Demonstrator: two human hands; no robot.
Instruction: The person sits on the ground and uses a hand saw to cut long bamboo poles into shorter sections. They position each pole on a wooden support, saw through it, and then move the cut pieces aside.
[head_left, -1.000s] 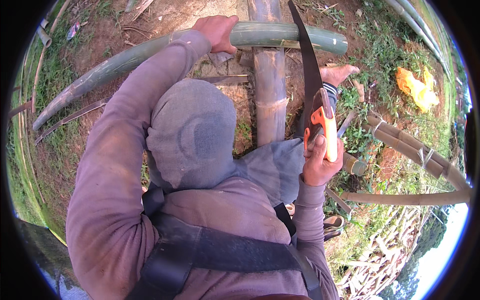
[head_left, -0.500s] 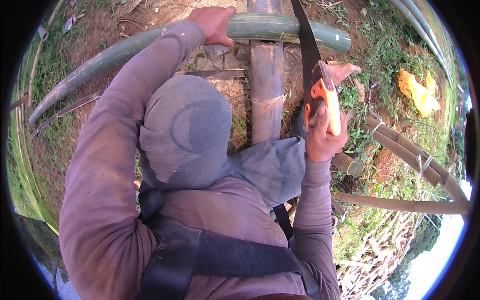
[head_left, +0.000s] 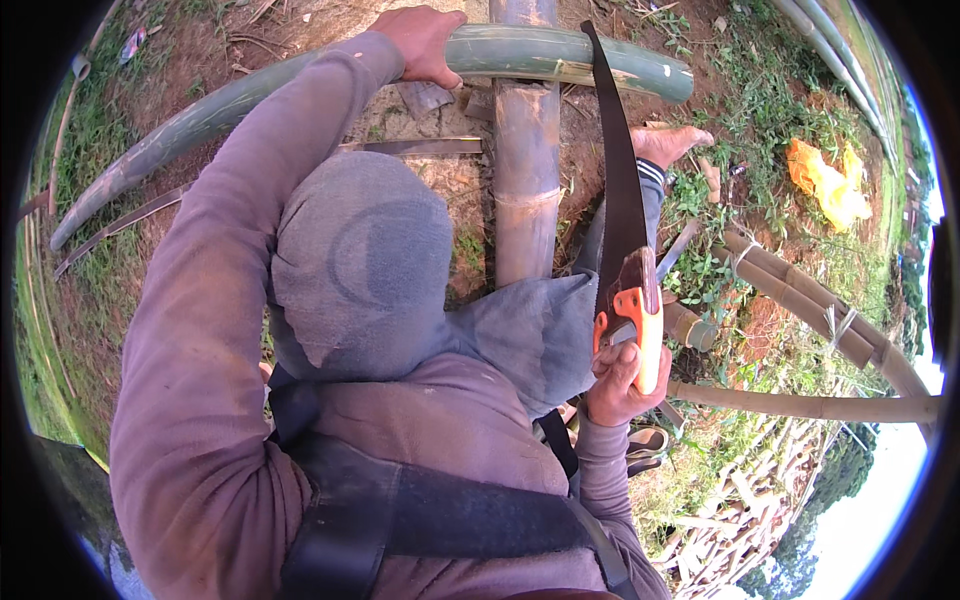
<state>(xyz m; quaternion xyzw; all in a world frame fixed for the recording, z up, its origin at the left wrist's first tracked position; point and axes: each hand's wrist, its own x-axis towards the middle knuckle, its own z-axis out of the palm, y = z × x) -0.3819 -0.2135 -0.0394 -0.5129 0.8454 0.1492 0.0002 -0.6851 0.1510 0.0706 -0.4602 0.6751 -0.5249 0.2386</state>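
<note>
A green bamboo pole [head_left: 530, 50] lies crosswise at the far side, resting over a thick brown bamboo pole [head_left: 526, 200]. My left hand [head_left: 418, 45] is closed over the green pole, left of the crossing, with the thumb on its near side. My right hand [head_left: 622, 388] grips the orange handle of a hand saw [head_left: 622, 190], close to my right side. The dark toothed blade points away from me, and its tip end lies over the green pole, right of the crossing. I cannot tell how deep any cut is.
My bare foot [head_left: 668, 145] is on the ground beside the blade. Tied bamboo poles [head_left: 800, 300] and a yellow plastic bag [head_left: 830, 185] lie to the right. Another pole [head_left: 800, 403] runs along the right, near a heap of split bamboo [head_left: 745, 510].
My right hand has pulled the saw back toward me, so the blade's tip end is now over the green pole. My left hand keeps its hold on the pole.
</note>
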